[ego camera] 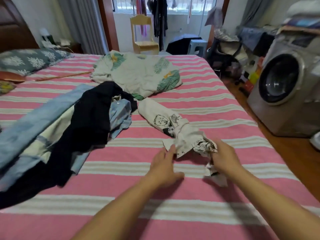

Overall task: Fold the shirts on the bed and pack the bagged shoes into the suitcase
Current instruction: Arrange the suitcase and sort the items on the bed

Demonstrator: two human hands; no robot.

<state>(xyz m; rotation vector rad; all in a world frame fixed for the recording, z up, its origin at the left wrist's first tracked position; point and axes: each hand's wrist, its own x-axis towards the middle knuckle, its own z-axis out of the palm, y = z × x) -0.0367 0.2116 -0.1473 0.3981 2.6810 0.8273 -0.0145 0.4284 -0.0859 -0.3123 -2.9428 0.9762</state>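
Observation:
A white shirt with black cartoon faces lies crumpled on the pink striped bed. My right hand grips the near end of this shirt, cloth bunched under its fingers. With straight fingers, my left hand reaches to the shirt's near left corner and touches it. To the left is a heap of clothes: a black garment over a light blue shirt and a denim shirt. No suitcase or bagged shoes are in view.
A white quilt with green leaves is bunched at the far middle of the bed. A pillow lies at far left. A washing machine stands on the wooden floor to the right, and a small wooden chair behind.

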